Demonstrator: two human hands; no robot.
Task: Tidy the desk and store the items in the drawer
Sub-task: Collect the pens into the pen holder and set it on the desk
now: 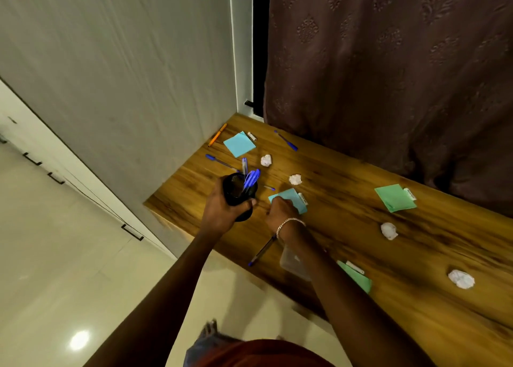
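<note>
while left hand (pixel 224 211) grips black pen cup (pixel 236 193) above desk (pixel 347 227), right hand (pixel 280 209) curls over blue note (pixel 293 197), grasp unclear.

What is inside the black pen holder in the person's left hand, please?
Several blue pens stand in the black pen holder, their tops above its rim. The left hand grips its wall, so the bottom and anything lying there cannot be seen.
</note>
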